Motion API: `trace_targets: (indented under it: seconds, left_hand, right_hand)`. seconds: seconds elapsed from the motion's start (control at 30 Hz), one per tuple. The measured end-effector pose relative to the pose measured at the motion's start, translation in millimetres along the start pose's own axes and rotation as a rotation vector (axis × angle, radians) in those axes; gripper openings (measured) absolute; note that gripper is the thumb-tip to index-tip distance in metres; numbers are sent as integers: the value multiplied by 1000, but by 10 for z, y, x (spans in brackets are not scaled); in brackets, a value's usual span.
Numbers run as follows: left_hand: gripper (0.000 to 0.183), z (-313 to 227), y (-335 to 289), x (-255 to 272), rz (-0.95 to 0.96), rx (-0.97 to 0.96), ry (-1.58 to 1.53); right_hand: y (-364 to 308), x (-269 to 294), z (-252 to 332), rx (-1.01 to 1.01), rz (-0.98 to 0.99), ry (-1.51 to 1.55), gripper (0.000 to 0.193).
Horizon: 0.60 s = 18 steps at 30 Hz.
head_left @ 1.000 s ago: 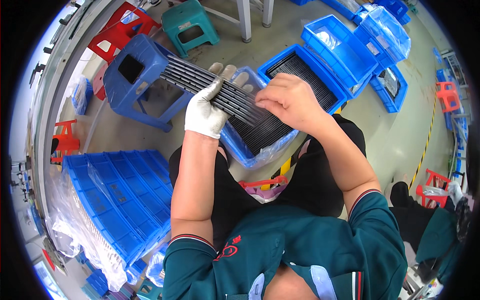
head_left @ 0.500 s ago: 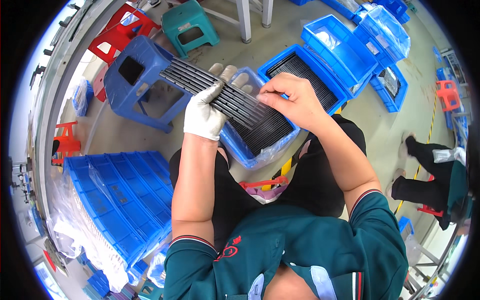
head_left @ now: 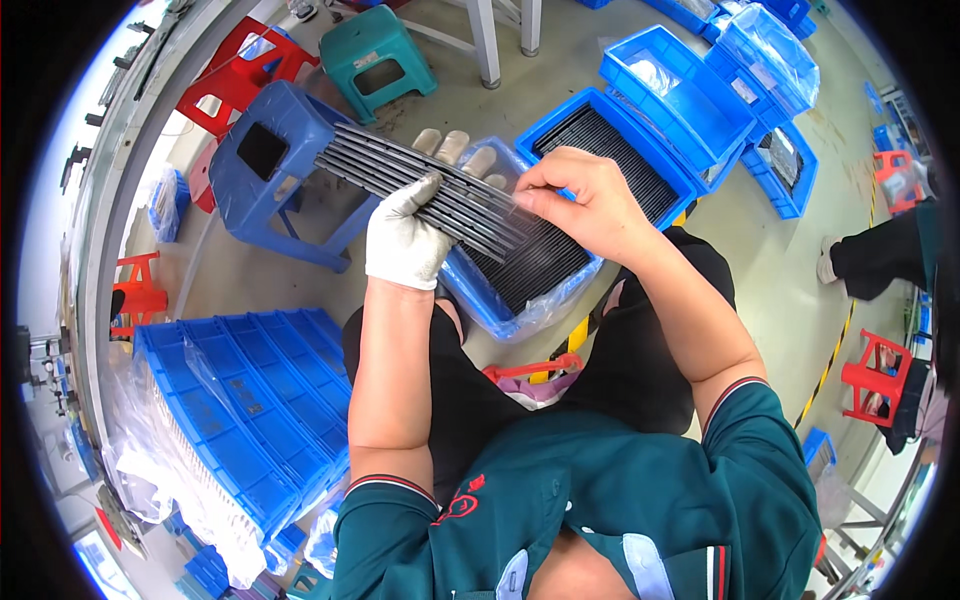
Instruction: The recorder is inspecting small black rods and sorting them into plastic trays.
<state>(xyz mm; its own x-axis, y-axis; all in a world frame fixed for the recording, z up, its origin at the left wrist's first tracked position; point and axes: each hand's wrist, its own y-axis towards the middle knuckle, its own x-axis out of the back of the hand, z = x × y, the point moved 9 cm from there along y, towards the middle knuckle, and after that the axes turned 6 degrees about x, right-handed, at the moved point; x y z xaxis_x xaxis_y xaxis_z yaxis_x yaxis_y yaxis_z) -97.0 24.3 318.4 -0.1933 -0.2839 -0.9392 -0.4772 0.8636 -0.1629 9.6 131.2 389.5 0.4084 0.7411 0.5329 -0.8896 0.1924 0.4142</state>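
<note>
The left hand [head_left: 405,240], in a white glove, is closed around a bundle of long dark strips [head_left: 420,185], its fingertips showing above the far edge. The bare right hand [head_left: 585,200] pinches the bundle's right end between thumb and fingers. The bundle is held in the air over the person's lap, slanting from upper left to lower right, its right end above a blue bin [head_left: 500,300] that rests on the knees.

That bin is lined with clear plastic and packed with more dark strips set on edge. Just behind it on the floor lies a second blue bin [head_left: 640,150], also filled with dark strips, and further blue bins beyond. A blue stool [head_left: 275,170] stands under the bundle's left end, with a green stool [head_left: 375,55] and a red stool [head_left: 235,70] past it. A stack of blue trays [head_left: 240,400] sits at the person's left.

The strips are thin, flat, grey-black and even in length, lying parallel.

Compared with a second ago, the bundle has shifted slightly leftward, and another person's legs [head_left: 880,260] now show at the right.
</note>
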Motion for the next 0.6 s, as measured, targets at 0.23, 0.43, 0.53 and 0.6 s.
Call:
trace_targets:
  seconds: [0.23,0.43,0.53,0.6]
  left_hand:
    - [48,-9,-5,-52,52,-2,-3]
    - [47,17,0,-70,106,25,-60]
    - [48,21,6,-55,114,29,-81]
    - [49,9,9,-29,96,18,-72]
  right_hand:
    - [-5,-5,-80,-119,11,118,10]
    - [-24,-42,-130,-195,20,243,9]
    - [9,13,-12,-52,-8,122,8]
    - [24,37,103,80,-16,-32,8]
